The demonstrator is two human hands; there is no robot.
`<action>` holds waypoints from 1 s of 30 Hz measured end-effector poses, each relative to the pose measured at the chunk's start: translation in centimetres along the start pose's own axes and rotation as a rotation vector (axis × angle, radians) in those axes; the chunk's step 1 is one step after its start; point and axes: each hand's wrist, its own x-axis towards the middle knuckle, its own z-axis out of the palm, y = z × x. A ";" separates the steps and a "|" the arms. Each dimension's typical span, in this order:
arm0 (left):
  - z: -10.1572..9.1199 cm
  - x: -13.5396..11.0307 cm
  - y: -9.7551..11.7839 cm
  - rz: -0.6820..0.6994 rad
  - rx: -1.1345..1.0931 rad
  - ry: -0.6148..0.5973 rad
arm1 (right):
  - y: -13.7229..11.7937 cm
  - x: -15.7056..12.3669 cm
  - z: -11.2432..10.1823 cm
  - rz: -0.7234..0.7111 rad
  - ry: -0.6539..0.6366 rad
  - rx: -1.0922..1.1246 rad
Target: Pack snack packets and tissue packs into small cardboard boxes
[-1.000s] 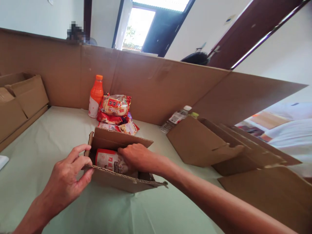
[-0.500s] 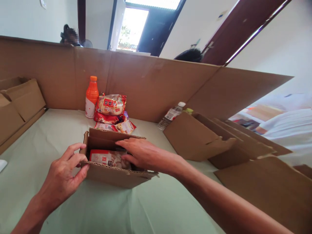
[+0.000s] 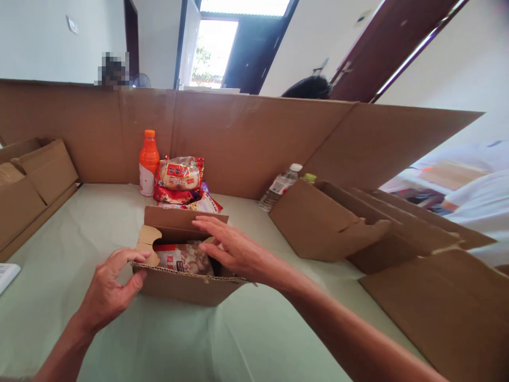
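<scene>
A small open cardboard box (image 3: 175, 286) stands in front of me, its left end flap (image 3: 148, 239) tilted inward. Inside lies a red and white printed food packet (image 3: 185, 258), partly covered by the walls and my fingers. My left hand (image 3: 115, 286) grips the box's left end, fingertips on the flap and thumb by the front corner. Over the right end reaches my right hand (image 3: 234, 252), open, with its fingers stretched across the opening near the back wall. What its lower fingers touch is hidden.
Behind the box stand an orange bottle (image 3: 148, 164) and a pile of snack packets (image 3: 181, 178). A clear bottle (image 3: 280, 188) leans at the right beside open cardboard boxes (image 3: 310, 225). Another box (image 3: 47, 170) sits left, and a cardboard wall (image 3: 238, 138) closes the back.
The box's left flap has swung inward under my left fingers. My right hand has shifted slightly to the right over the box. The view has tilted a little.
</scene>
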 end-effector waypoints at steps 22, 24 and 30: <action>1.6 3.0 -5.3 0.040 -0.029 -0.264 | 4.3 -4.6 5.8 -0.012 0.276 0.123; 1.1 3.2 -5.5 0.037 -0.084 -0.350 | 5.3 -4.2 5.8 -0.049 0.276 0.208; 0.1 -2.9 -2.9 0.148 0.045 -0.256 | 6.4 -0.7 6.2 -0.242 0.177 0.343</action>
